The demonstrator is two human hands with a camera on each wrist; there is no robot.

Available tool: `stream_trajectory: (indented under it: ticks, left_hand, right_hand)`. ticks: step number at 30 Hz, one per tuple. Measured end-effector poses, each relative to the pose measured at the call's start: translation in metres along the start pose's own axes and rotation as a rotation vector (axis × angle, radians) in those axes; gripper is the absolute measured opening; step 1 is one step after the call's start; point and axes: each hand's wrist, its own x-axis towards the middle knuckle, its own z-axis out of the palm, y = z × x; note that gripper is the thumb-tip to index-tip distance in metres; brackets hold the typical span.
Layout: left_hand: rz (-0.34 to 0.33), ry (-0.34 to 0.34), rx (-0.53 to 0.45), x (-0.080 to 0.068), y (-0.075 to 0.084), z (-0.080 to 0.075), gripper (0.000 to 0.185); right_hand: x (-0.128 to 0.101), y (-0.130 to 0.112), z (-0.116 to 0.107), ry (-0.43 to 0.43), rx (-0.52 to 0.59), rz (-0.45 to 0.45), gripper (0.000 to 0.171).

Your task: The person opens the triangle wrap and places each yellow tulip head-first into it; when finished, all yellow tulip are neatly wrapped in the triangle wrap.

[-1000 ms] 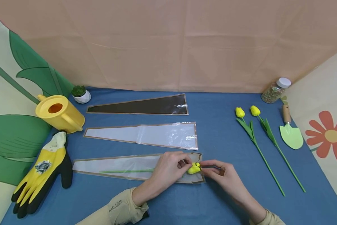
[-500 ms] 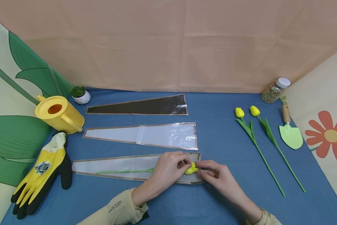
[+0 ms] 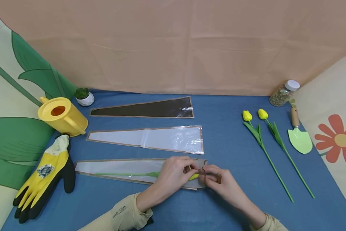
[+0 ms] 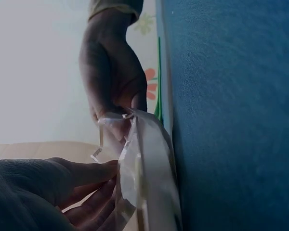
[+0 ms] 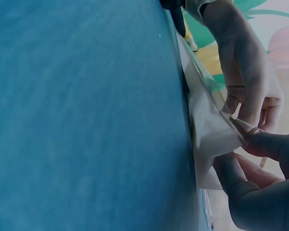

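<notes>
A yellow tulip with a green stem lies inside a clear-fronted, white-backed flower sleeve (image 3: pixel 115 165) with brown edging. The stem (image 3: pixel 123 174) shows through the film, and part of the yellow bloom (image 3: pixel 193 176) appears between the hands. My left hand (image 3: pixel 175 171) pinches the clear film near the sleeve's wide mouth, thumb against fingers. Facing it, my right hand (image 3: pixel 223 181) has thumb and fingertips at the mouth, pinching its edge. In the right wrist view the white sheet (image 5: pixel 209 130) bends up toward the right fingers. Most of the bloom is hidden by hands and film.
Farther back lie a white sleeve (image 3: pixel 173 138) and a black sleeve (image 3: pixel 149 108). On the left are a yellow watering can (image 3: pixel 74 120), a work glove (image 3: pixel 50 173) and a potted succulent (image 3: pixel 84 98). Two tulips (image 3: pixel 260 138), a trowel (image 3: pixel 299 139) and a jar (image 3: pixel 282 93) occupy the right.
The tulip has slid left, deeper into the sleeve, and less of its bloom shows. My right hand has shifted slightly left, and the mouth's brown edge now crosses its fingertips. My left hand stays put.
</notes>
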Motion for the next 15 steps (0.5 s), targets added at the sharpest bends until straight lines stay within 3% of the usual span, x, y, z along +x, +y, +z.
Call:
stream_trajectory:
  ticks: [7, 11, 15]
  left_hand:
    - [-0.019, -0.043, -0.027, 0.002, 0.004, 0.001, 0.011]
    - [-0.020, -0.078, -0.060, 0.002, 0.006, -0.001, 0.011]
    - [-0.024, -0.061, -0.088, 0.003, 0.006, -0.007, 0.008]
  right_hand:
    - [-0.002, -0.003, -0.012, 0.033, -0.006, 0.065, 0.028]
    - [-0.001, -0.007, -0.024, 0.124, -0.005, 0.106, 0.024]
    - [0.005, -0.011, -0.037, 0.204, -0.049, 0.079, 0.020]
